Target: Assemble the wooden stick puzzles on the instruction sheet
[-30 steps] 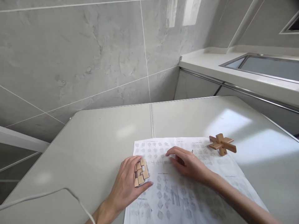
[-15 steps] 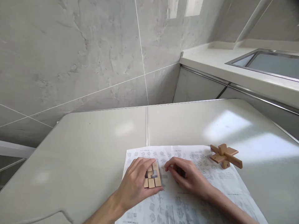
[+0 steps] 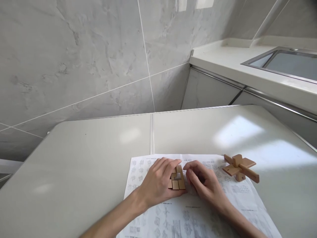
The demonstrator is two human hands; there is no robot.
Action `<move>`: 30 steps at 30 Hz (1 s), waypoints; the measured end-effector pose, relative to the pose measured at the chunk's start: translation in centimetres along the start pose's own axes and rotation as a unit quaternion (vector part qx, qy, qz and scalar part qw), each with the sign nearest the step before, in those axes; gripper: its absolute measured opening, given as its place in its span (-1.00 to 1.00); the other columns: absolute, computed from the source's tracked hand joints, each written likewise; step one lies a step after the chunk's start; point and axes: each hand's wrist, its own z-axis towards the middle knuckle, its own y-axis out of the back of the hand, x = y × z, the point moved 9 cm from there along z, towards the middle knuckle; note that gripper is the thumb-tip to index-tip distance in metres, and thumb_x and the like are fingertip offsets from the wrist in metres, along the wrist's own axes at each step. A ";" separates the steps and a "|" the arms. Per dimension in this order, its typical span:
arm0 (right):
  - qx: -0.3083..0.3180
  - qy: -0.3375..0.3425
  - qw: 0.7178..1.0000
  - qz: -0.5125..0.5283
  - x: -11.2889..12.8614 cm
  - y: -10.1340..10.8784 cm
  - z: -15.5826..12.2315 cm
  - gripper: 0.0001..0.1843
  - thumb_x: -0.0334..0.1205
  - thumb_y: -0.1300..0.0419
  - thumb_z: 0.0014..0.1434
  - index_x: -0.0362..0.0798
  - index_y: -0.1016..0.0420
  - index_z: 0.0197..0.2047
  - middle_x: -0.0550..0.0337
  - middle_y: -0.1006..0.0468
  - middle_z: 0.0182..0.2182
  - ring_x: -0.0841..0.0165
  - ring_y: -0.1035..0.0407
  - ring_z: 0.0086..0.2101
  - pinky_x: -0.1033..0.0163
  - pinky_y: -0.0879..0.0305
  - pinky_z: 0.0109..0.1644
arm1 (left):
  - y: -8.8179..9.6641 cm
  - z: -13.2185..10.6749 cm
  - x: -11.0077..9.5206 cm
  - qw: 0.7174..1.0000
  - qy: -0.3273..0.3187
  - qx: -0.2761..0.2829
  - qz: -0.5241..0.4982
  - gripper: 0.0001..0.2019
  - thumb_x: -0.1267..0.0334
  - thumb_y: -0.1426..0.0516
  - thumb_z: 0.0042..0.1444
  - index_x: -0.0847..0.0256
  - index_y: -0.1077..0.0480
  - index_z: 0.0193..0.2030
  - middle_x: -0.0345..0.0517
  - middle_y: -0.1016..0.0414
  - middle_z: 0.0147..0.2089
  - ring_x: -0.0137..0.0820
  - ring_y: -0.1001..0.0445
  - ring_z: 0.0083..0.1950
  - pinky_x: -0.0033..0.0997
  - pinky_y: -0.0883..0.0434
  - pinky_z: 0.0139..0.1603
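Note:
A small wooden block puzzle (image 3: pixel 182 184) of light brown pieces sits over the printed sheet, with a gap in its middle. My left hand (image 3: pixel 158 180) grips it from the left, fingers along the far side and thumb along the near side, covering its left part. Just right of the puzzle is my right hand (image 3: pixel 204 183), its fingers curled in and the thumb close to the index finger. Whether anything is inside that curl is hidden. The printed paper sheet (image 3: pixel 198 211), covered in small diagrams, lies under both hands.
A wooden cross-shaped interlocking puzzle (image 3: pixel 239 167) stands at the sheet's right edge. The pale table (image 3: pixel 99 158) has a seam running away from me. Behind it is a grey tiled wall (image 3: pixel 104 53); a white counter (image 3: pixel 218 59) with a sink (image 3: pixel 287 62) is at the right.
Both hands and the puzzle sit further right and slightly higher in view. My right hand is nearer the puzzle. The camera view has shifted a little.

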 end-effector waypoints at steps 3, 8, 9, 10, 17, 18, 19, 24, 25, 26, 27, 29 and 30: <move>-0.003 -0.006 1.000 -0.010 0.0 0.3 -0.2 -0.80 -0.16 -0.03 0.56 0.02 -0.45 -0.09 0.36 -0.32 -0.52 0.41 -0.18 -0.54 0.30 -0.13 -0.47 | -0.3 -0.1 0.2 1.000 -0.001 0.009 -0.002 -0.09 0.12 -0.54 0.03 0.09 -0.13 0.40 -0.01 -0.59 0.11 -0.11 -0.56 0.05 -0.05 -0.54 0.07; -0.010 0.029 0.996 -0.088 0.9 0.9 -0.6 -0.81 -0.24 -0.04 0.54 0.05 -0.45 -0.11 0.36 -0.35 -0.53 0.40 -0.21 -0.55 0.31 -0.13 -0.48 | 0.0 -0.2 0.4 0.999 0.016 0.028 -0.008 -0.02 0.05 -0.55 0.00 0.10 -0.10 0.42 0.01 -0.55 0.13 -0.08 -0.52 0.10 -0.03 -0.52 0.11; -0.011 0.043 0.993 -0.108 1.1 1.0 -0.6 -0.83 -0.26 -0.05 0.53 0.05 -0.45 -0.11 0.36 -0.37 -0.52 0.40 -0.23 -0.55 0.31 -0.15 -0.48 | 0.3 -0.2 0.5 0.999 0.024 0.029 -0.007 -0.02 0.04 -0.56 -0.02 0.10 -0.11 0.40 0.02 -0.54 0.13 -0.07 -0.51 0.10 -0.02 -0.52 0.12; -0.012 0.057 0.990 -0.126 1.3 1.0 -0.6 -0.84 -0.29 -0.05 0.52 0.06 -0.44 -0.09 0.35 -0.39 -0.49 0.41 -0.26 -0.54 0.31 -0.18 -0.47 | 0.6 -0.2 0.6 0.999 0.033 0.027 -0.005 -0.03 0.03 -0.57 -0.06 0.11 -0.14 0.37 0.03 -0.52 0.14 -0.06 -0.50 0.11 -0.01 -0.52 0.12; 0.032 0.130 0.962 -0.239 2.3 -0.1 -0.8 -0.64 -0.38 -0.14 0.37 0.08 -0.36 0.19 0.10 -0.52 -0.11 0.30 -0.48 -0.34 0.20 -0.46 -0.30 | 1.9 -0.5 2.0 0.995 0.081 0.060 0.026 -0.14 -0.06 -0.61 -0.23 0.15 -0.35 0.15 0.07 -0.40 0.13 -0.02 -0.42 0.11 -0.02 -0.53 0.06; 0.041 0.131 0.958 -0.252 2.3 -0.3 -0.8 -0.57 -0.37 -0.16 0.35 0.08 -0.34 0.25 0.04 -0.51 -0.03 0.27 -0.52 -0.28 0.16 -0.51 -0.25 | 2.0 -0.5 2.1 0.994 0.079 0.067 0.031 -0.16 -0.07 -0.60 -0.20 0.15 -0.36 0.14 0.06 -0.39 0.13 -0.03 -0.41 0.11 -0.03 -0.53 0.05; 0.050 0.133 0.955 -0.260 2.3 -0.4 -0.9 -0.51 -0.36 -0.18 0.34 0.08 -0.31 0.30 -0.01 -0.49 0.04 0.22 -0.54 -0.21 0.12 -0.56 -0.19 | 2.1 -0.6 2.2 0.994 0.076 0.073 0.035 -0.19 -0.08 -0.59 -0.17 0.14 -0.38 0.14 0.06 -0.38 0.12 -0.05 -0.41 0.09 -0.05 -0.53 0.04; 0.082 0.147 0.949 -0.268 2.3 -0.8 -1.0 -0.34 -0.31 -0.28 0.31 0.06 -0.23 0.42 -0.14 -0.40 0.25 0.02 -0.43 0.21 -0.06 -0.55 0.19 | 1.8 -0.7 2.6 0.993 0.059 0.098 0.015 -0.22 -0.13 -0.55 -0.09 0.11 -0.40 0.18 -0.02 -0.44 0.01 -0.13 -0.42 0.00 -0.14 -0.50 -0.03; 0.088 0.146 0.948 -0.269 2.2 -0.8 -1.0 -0.32 -0.30 -0.30 0.30 0.07 -0.23 0.43 -0.13 -0.41 0.26 0.01 -0.41 0.22 -0.08 -0.54 0.22 | 1.7 -0.7 2.6 0.993 0.053 0.101 0.006 -0.21 -0.15 -0.54 -0.08 0.12 -0.39 0.20 -0.03 -0.46 -0.01 -0.14 -0.43 -0.02 -0.14 -0.49 -0.02; 0.094 0.145 0.947 -0.270 2.1 -0.9 -1.0 -0.30 -0.29 -0.32 0.30 0.07 -0.22 0.43 -0.12 -0.42 0.26 0.00 -0.41 0.23 -0.10 -0.53 0.23 | 1.6 -0.8 2.5 0.993 0.047 0.104 -0.002 -0.20 -0.17 -0.53 -0.07 0.12 -0.38 0.21 -0.05 -0.47 -0.03 -0.15 -0.44 -0.03 -0.13 -0.48 -0.01; 0.101 0.143 0.947 -0.269 2.0 -1.0 -1.1 -0.29 -0.29 -0.34 0.30 0.07 -0.22 0.44 -0.11 -0.45 0.26 0.00 -0.41 0.22 -0.11 -0.53 0.23 | 1.5 -0.8 2.5 0.994 0.043 0.104 -0.008 -0.20 -0.20 -0.51 -0.05 0.13 -0.38 0.21 -0.06 -0.49 -0.04 -0.16 -0.45 -0.04 -0.13 -0.47 0.00; 0.114 0.139 0.948 -0.264 1.8 -1.1 -1.1 -0.30 -0.27 -0.34 0.32 0.09 -0.22 0.44 -0.09 -0.48 0.24 0.00 -0.40 0.22 -0.13 -0.51 0.24 | 1.4 -0.8 2.6 0.994 0.038 0.102 -0.013 -0.22 -0.25 -0.47 -0.01 0.14 -0.39 0.21 -0.07 -0.52 -0.08 -0.17 -0.47 -0.05 -0.11 -0.45 0.02; 0.120 0.134 0.949 -0.259 1.7 -1.2 -1.1 -0.32 -0.27 -0.34 0.34 0.09 -0.23 0.44 -0.08 -0.49 0.24 0.01 -0.39 0.22 -0.14 -0.50 0.25 | 1.4 -0.8 2.6 0.994 0.038 0.099 -0.014 -0.23 -0.27 -0.46 0.00 0.14 -0.39 0.20 -0.08 -0.53 -0.09 -0.16 -0.48 -0.06 -0.11 -0.44 0.03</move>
